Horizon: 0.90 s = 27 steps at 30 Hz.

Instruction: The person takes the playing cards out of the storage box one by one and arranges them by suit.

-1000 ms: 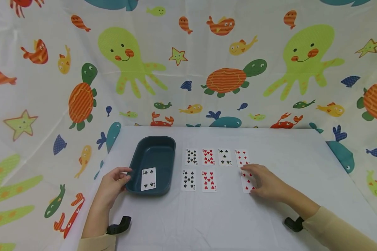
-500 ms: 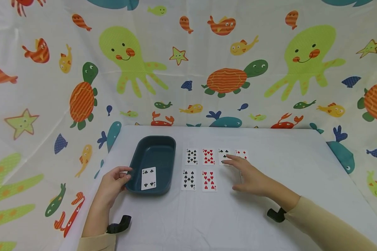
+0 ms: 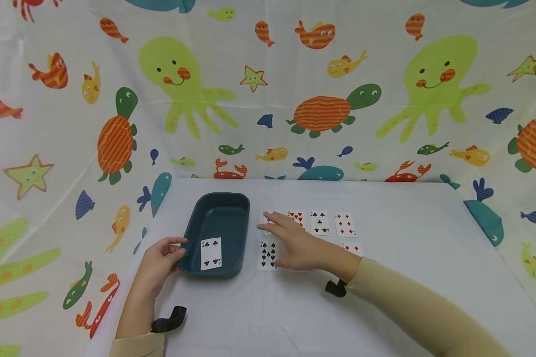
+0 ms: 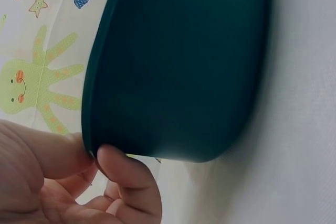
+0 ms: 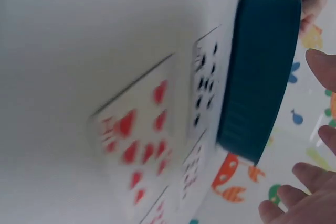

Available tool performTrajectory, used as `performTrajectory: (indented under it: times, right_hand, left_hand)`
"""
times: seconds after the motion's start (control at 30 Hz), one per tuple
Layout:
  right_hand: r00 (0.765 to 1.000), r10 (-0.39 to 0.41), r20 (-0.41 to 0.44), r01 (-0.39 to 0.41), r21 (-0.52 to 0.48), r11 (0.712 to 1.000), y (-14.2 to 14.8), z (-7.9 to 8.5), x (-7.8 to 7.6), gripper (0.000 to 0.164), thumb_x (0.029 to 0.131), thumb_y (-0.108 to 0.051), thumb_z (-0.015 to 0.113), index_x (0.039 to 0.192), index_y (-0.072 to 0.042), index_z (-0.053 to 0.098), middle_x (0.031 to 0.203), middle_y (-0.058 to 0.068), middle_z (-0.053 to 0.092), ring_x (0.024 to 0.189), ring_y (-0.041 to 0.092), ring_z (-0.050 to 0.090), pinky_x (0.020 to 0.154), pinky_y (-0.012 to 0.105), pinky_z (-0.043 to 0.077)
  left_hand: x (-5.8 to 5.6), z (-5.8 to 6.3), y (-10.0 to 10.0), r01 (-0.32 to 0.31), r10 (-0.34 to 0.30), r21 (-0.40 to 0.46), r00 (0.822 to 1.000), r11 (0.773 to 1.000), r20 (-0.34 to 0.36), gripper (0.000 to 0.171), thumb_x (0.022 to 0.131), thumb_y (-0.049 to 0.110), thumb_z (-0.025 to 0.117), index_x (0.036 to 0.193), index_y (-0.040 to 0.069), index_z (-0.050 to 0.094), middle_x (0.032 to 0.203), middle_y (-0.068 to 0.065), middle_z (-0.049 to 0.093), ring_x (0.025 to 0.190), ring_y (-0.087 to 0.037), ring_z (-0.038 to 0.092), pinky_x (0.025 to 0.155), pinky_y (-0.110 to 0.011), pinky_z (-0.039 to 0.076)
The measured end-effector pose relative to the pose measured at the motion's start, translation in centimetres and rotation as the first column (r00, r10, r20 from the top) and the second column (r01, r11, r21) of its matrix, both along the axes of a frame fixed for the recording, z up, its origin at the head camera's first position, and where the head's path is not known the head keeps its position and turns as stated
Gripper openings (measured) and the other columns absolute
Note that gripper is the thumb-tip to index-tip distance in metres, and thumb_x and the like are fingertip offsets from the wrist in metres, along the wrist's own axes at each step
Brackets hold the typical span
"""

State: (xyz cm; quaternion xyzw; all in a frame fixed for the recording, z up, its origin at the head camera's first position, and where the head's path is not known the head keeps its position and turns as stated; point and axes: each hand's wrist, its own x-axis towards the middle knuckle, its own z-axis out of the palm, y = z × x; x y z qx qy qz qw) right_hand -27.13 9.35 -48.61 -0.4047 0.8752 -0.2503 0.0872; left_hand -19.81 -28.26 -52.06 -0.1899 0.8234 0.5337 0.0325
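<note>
My left hand [image 3: 158, 263] pinches the near left rim of a dark teal tray [image 3: 243, 228]. In the left wrist view, thumb and fingers meet on the tray's rim [image 4: 90, 103]. Face up inside, at the near end, lies a four of clubs [image 3: 211, 254]. My right hand [image 3: 301, 245] hovers over the left of the card rows, fingers spread, holding nothing. Closest to it are the nine of spades [image 3: 268, 255], a partly covered spade card behind it, and the nine of hearts [image 5: 142, 129], which the hand mostly hides in the head view.
To the back right lie an eight of hearts [image 3: 296, 216], a five of clubs [image 3: 319, 223] and a six of diamonds [image 3: 345, 225]. Another diamond card [image 3: 352, 247] is half hidden by the right wrist. A sea-animal cloth [image 3: 268, 99] hangs behind the white table [image 3: 429, 238].
My right hand has let go of the diamond card in the front row and moved left across the cards, toward the spade cards. The left hand and tray have stayed put.
</note>
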Motion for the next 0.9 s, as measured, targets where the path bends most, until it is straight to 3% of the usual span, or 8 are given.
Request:
performTrajectory:
  times: [0.2, 0.47, 0.63, 0.9]
  right_hand:
    - [1.0, 0.012, 0.0, -0.012, 0.019, 1.0, -4.2, 0.5, -0.6, 0.096, 0.088, -0.026, 0.089, 0.167, -0.032, 0.035, 0.182, -0.005, 0.015, 0.17, 0.028, 0.012, 0.131, 0.06, 0.028]
    - [0.998, 0.041, -0.045, -0.041, 0.002, 0.999, -10.2, -0.2, -1.1, 0.089, 0.094, -0.033, 0.084, 0.168, -0.027, 0.035, 0.181, 0.001, 0.021, 0.169, 0.031, 0.017, 0.133, 0.056, 0.028]
    - [0.992, 0.07, -0.107, -0.058, 0.112, 0.992, -13.2, -1.1, -1.0, 0.091, 0.094, -0.038, 0.083, 0.169, -0.026, 0.034, 0.18, 0.006, 0.025, 0.168, 0.032, 0.021, 0.132, 0.053, 0.03]
    - [0.981, 0.089, -0.175, -0.031, 0.308, 0.951, -16.0, -2.0, -0.8, 0.092, 0.093, -0.046, 0.082, 0.169, -0.032, 0.033, 0.178, 0.002, 0.029, 0.167, 0.029, 0.024, 0.132, 0.052, 0.031]
  left_hand:
    - [-0.2, 0.0, 0.1, 0.013, -0.013, 0.012, 1.0, 1.0, 0.004, 0.036, 0.11, 0.017, 0.061, 0.145, 0.009, 0.062, 0.108, -0.011, 0.062, 0.093, -0.022, 0.059, 0.077, -0.025, 0.058]
    - [0.1, 0.1, -0.3, 0.013, -0.014, 0.016, 1.0, 1.0, 0.016, 0.037, 0.11, 0.017, 0.061, 0.146, 0.007, 0.06, 0.111, -0.014, 0.063, 0.094, -0.023, 0.059, 0.075, -0.024, 0.057]
    - [0.2, -0.2, -0.2, 0.013, -0.014, 0.021, 1.0, 1.0, 0.022, 0.037, 0.11, 0.016, 0.061, 0.147, 0.008, 0.06, 0.111, -0.014, 0.063, 0.092, -0.022, 0.06, 0.076, -0.023, 0.058]
    - [0.0, -0.4, -0.4, 0.021, -0.022, 0.018, 1.0, 1.0, 0.007, 0.037, 0.111, 0.017, 0.06, 0.147, 0.008, 0.06, 0.11, -0.014, 0.064, 0.09, -0.02, 0.06, 0.076, -0.023, 0.058]
